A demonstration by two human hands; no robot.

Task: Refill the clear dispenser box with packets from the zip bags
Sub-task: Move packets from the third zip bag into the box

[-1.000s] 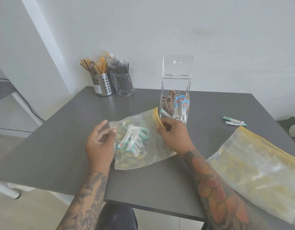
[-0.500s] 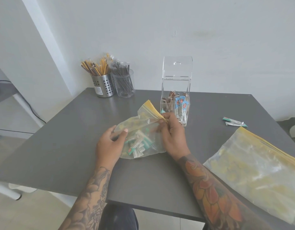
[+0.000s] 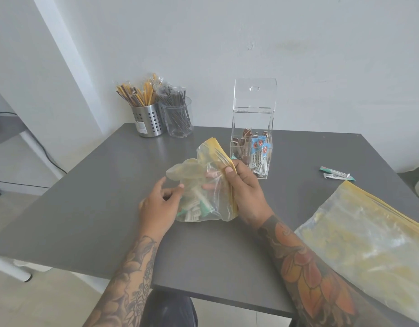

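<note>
A small yellowish zip bag with several white and green packets in its bottom stands upright on the grey table. My right hand grips the bag's yellow zip edge near the top. My left hand touches the bag's left side, fingers loosely curled against the plastic. Just behind the bag stands the clear dispenser box, lid raised, with brown and blue-white packets in its lower part.
A large flat zip bag lies at the table's right. Two loose green-white packets lie behind it. A perforated metal cup and a clear cup of wrapped sticks stand at the back left.
The small bag went from lying flat to being lifted and bunched upright; my right hand rose with the zip edge, and my left hand moved in to the bag's side.
</note>
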